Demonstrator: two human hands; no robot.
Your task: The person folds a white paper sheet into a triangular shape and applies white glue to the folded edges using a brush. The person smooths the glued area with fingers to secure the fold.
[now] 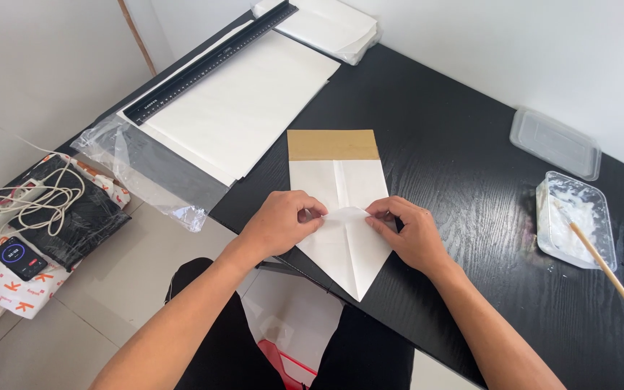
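A white folded paper piece [341, 238] with a brown band [332, 144] at its far end lies on the black wooden table [471, 195]; its near end comes to a point over the table edge. My left hand [282, 224] pinches a small folded flap at the paper's middle from the left. From the right, my right hand [407, 232] pinches the same flap. Fingertips of both hands almost meet at the centre crease.
A stack of white sheets [243, 108] with a black ruler [207, 63] lies far left, more sheets [326, 25] behind. At right stand a plastic tub of white paste [575, 217] with a wooden stick [612, 278], and a lid [556, 142]. A phone [17, 258] and cables [34, 198] lie on the floor.
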